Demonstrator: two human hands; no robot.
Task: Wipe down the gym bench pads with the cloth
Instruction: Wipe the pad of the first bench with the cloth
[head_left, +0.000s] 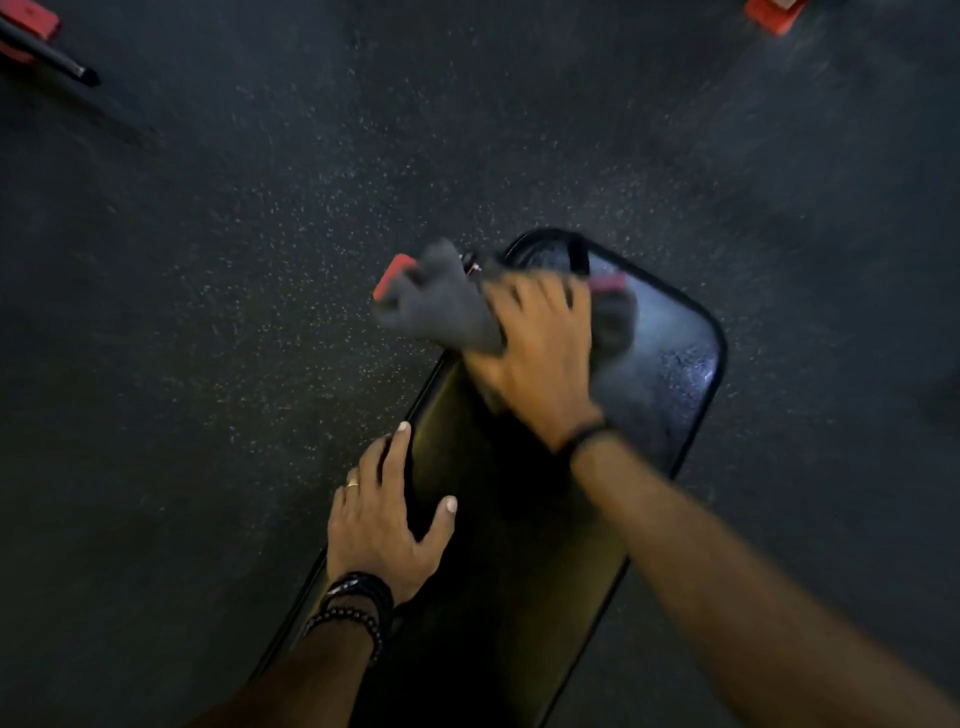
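Grey cloth (447, 306) (one) under right hand (540, 358), pressed on one bench pad (519, 519); left hand (384, 519) flat, empty.

A black bench pad (519, 519) runs from bottom centre toward the frame's middle. A grey cloth (447, 306) lies on its far end. Speckled dark floor (260, 260) surrounds it.

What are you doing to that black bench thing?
A person is wiping a black gym bench pad with a grey cloth. The right hand presses the cloth near the far end of the pad, and it looks blurred, as if mid-wipe. The left hand rests flat on the pad's left edge. The far right corner looks shiny and speckled, maybe damp.
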